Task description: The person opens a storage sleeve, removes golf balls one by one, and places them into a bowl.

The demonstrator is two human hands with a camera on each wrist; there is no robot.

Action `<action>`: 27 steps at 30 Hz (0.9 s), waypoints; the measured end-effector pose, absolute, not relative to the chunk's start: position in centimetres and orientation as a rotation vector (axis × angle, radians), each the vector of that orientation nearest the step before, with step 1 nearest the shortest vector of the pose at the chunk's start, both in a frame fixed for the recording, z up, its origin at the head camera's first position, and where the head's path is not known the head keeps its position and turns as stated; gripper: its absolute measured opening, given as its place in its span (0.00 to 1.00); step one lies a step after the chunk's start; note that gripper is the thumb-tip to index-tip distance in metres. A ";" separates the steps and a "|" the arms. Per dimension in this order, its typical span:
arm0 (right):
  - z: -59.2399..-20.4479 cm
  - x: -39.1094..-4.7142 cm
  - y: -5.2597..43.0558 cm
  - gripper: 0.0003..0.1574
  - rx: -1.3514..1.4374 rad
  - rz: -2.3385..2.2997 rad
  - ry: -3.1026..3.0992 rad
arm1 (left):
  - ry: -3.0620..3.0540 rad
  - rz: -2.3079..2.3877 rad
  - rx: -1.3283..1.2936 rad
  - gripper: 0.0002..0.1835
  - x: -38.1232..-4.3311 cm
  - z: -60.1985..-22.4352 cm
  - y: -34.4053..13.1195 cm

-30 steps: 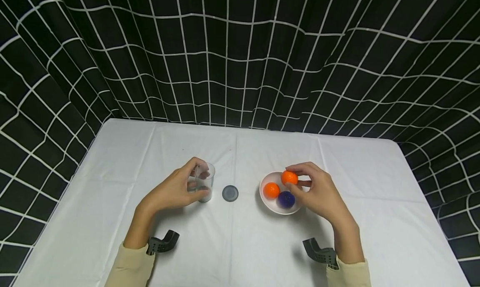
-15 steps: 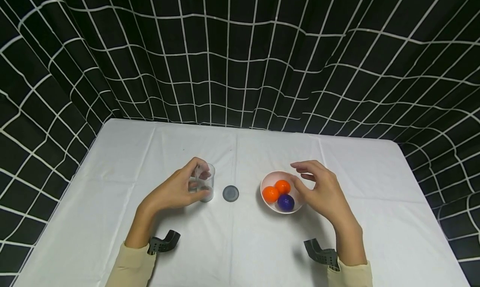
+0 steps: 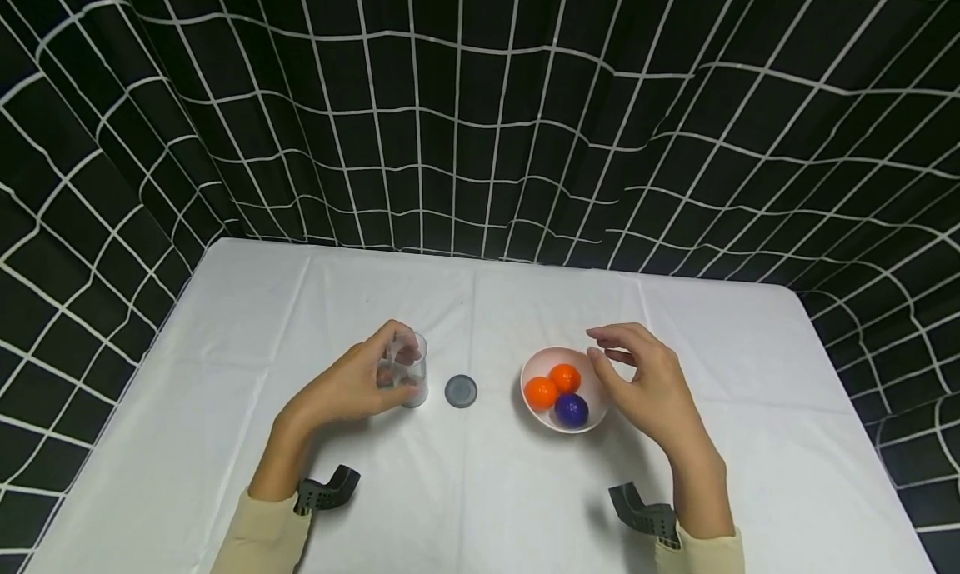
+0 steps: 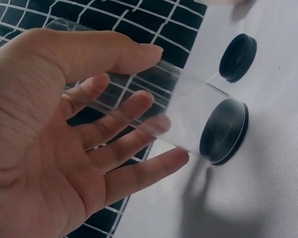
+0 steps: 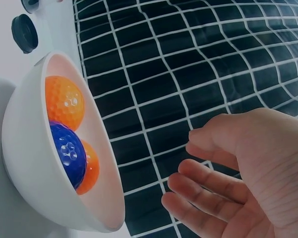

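Note:
In the head view my left hand (image 3: 347,380) holds an upright clear plastic tube (image 3: 417,367), thumb on its near side and fingers round the far side. The left wrist view shows the tube's dark base cap (image 4: 224,133) on the white cloth. To the right, my right hand (image 3: 641,378) hovers at the right rim of a white bowl (image 3: 537,363), fingers loosely bent and holding nothing. Two orange golf balls (image 3: 541,393) and one dark blue golf ball (image 3: 572,410) lie together in the bowl. A grey round cap (image 3: 461,391) lies between tube and bowl.
A white cloth (image 3: 480,491) with fold lines covers the table. Behind it and along both sides hangs a black curtain (image 3: 450,141) with a white grid. Each wrist carries a black mount (image 3: 330,489).
The right hand has let go of an orange golf ball, which now sits in the bowl with the others, and has drawn back slightly to the right. The left hand stays at the tube.

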State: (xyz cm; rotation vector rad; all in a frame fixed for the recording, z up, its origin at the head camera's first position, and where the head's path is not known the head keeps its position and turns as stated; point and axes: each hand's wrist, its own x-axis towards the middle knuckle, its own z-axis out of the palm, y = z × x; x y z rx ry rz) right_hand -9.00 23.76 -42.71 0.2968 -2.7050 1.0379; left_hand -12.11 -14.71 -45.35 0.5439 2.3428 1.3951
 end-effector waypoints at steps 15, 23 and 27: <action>-42.9 -8.9 24.4 0.14 0.291 1.040 -2.689 | 2.356 1.395 0.522 0.27 -12.3 -45.8 -14.7; -43.1 -8.7 24.2 0.15 0.273 1.054 -2.703 | 2.342 1.406 0.532 0.25 -12.5 -46.0 -14.9; -42.9 -8.9 24.4 0.15 0.279 1.045 -2.687 | 2.341 1.411 0.529 0.25 -12.5 -46.1 -14.9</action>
